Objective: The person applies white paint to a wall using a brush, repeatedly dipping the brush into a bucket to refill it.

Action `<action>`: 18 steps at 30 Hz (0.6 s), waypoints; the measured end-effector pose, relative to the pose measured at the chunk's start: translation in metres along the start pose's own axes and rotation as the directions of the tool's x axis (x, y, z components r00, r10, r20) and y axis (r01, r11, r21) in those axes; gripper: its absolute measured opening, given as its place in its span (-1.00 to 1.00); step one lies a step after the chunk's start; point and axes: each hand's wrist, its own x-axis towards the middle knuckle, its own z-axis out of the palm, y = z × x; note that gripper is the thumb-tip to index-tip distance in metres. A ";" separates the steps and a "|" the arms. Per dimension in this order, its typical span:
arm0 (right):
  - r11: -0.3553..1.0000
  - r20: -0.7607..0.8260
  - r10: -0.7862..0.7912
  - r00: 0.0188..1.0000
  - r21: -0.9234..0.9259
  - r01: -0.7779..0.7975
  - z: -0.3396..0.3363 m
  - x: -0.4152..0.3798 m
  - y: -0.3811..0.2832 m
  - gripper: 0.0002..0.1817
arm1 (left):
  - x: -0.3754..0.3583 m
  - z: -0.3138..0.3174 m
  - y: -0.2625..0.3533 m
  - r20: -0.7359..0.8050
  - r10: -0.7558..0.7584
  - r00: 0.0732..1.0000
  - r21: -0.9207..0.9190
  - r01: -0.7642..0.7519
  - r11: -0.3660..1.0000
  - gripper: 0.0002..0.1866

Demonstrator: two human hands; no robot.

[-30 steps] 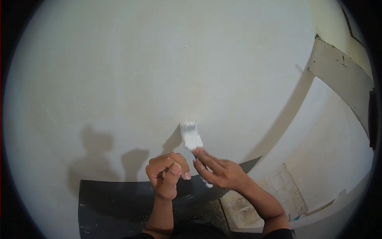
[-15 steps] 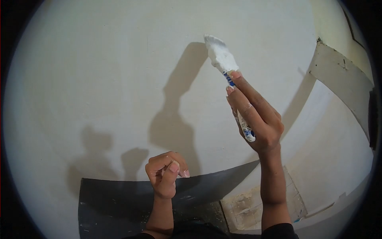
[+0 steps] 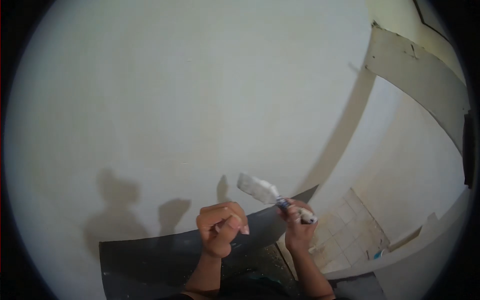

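Note:
My right hand point(image 3: 299, 227) is closed around the handle of a paintbrush point(image 3: 257, 188), low in front of the wall. White paint coats the brush head, which points up and to the left; the handle shows blue and white with smears of paint. My left hand point(image 3: 221, 227) is curled into a loose fist beside it, thumb against the fingers, and no object shows in it. Paint specks mark its fingertips. Behind both hands stands the pale wall point(image 3: 150, 100), with the brush apart from it as far as I can see.
A dark panel point(image 3: 150, 260) runs along the wall's foot below my hands. Stained floor tiles point(image 3: 345, 225) lie at the lower right, with a small blue item point(image 3: 377, 255) near their edge. A grey ledge or beam point(image 3: 415, 60) juts out at the upper right.
My right hand has come down and left with the paintbrush, from high before the wall to beside my left hand. The view has shifted rightward. My left hand keeps its curled shape.

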 end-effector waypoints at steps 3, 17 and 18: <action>0.779 -0.313 0.444 0.840 0.598 -0.189 -0.057 0.001 0.020 -0.77 | 0.003 0.033 -0.021 0.171 -0.145 0.975 0.065 0.135 0.989 -0.78; 0.446 -0.342 0.530 0.776 0.891 0.088 -0.236 -0.106 0.058 -0.59 | -0.080 0.167 -0.201 0.782 -0.621 0.047 0.597 0.229 0.769 -0.69; 0.526 -0.414 0.519 0.747 0.844 0.103 -0.230 -0.101 0.051 -0.59 | -0.081 0.170 -0.208 0.791 -0.611 0.010 0.595 0.217 0.774 -0.68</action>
